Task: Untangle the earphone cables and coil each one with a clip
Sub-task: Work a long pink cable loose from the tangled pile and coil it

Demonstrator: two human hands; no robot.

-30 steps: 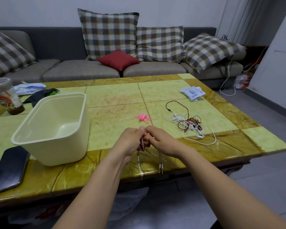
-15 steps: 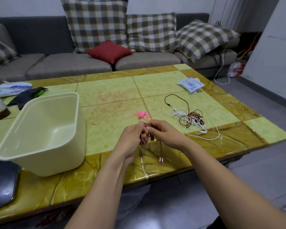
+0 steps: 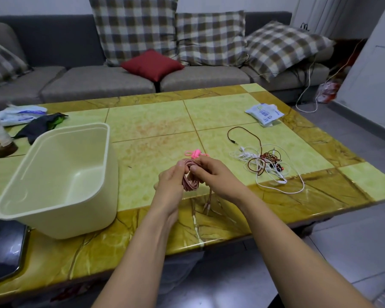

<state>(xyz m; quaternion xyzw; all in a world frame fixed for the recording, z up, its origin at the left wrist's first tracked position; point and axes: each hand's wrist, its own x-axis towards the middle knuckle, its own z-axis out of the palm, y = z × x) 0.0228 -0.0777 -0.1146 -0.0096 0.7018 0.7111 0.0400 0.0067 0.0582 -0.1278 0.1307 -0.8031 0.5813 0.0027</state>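
The left hand [image 3: 170, 182] and right hand [image 3: 217, 176] both pinched the pink cable coil [image 3: 190, 184], likely to hold its loops together; the pink clip [image 3: 196, 153] lay just beyond them.

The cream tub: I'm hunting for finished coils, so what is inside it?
Only bare floor and inner walls show in the cream tub; no coil is in view there. Its near wall hides a strip of floor just behind it.
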